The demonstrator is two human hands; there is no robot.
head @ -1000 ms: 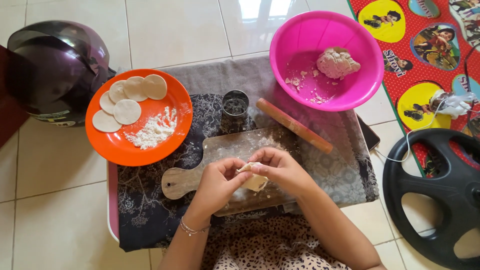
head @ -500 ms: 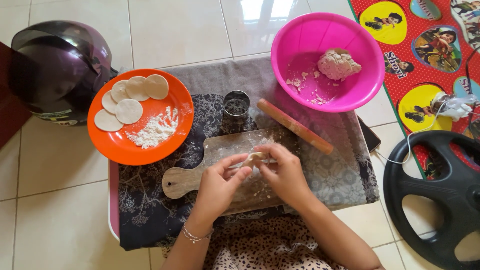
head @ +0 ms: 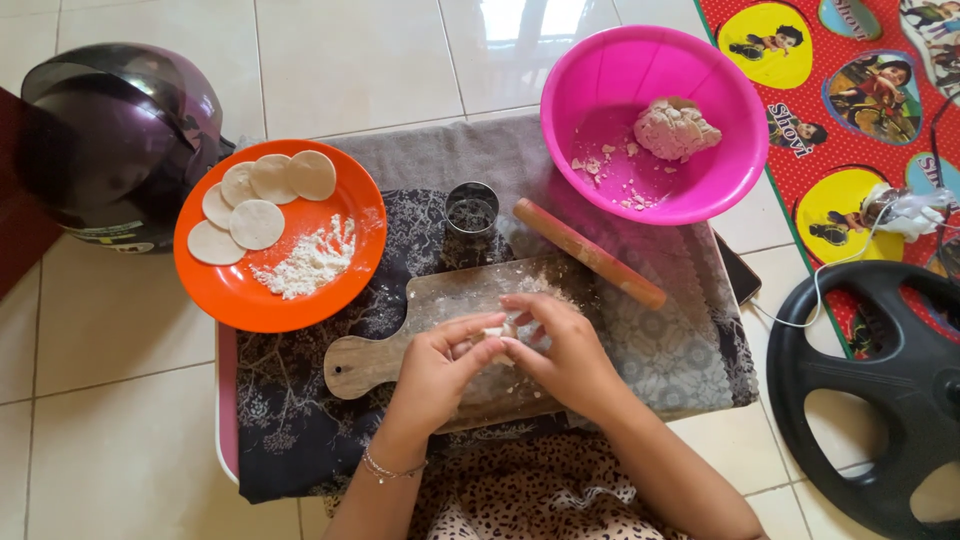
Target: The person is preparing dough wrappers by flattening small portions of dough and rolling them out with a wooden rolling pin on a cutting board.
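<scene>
Head view: versus half a second back, both hands sit a touch lower on the board and closer together, fingertips now meeting over the dough; everything else is where it was.

Left hand (head: 435,375) and right hand (head: 560,355) both pinch a small dough piece (head: 493,331) between fingertips, just above the wooden board (head: 440,300) at frame centre. Fingers curled, grasping the dough, not clenched. Probably held over the floured board so crumbs land there.

Rolling pin (head: 590,253) lies diagonal at the board's upper right edge, parked within reach. Metal ring cutter (head: 472,210) stands just above the board.

Orange plate (head: 330,290) left of centre carries four cut dough rounds (head: 262,197) overlapping on its far side and a flour heap (head: 305,262) nearer the hands, handy for dusting.

Pink bowl (head: 655,190) upper right holds the main dough lump (head: 676,128) plus crumbs.

All of it sits on a patterned cloth (head: 300,420) over the tiled floor. Dark helmet (head: 110,140) upper left, black steering wheel (head: 880,400) lower right, both apart from the work.
</scene>
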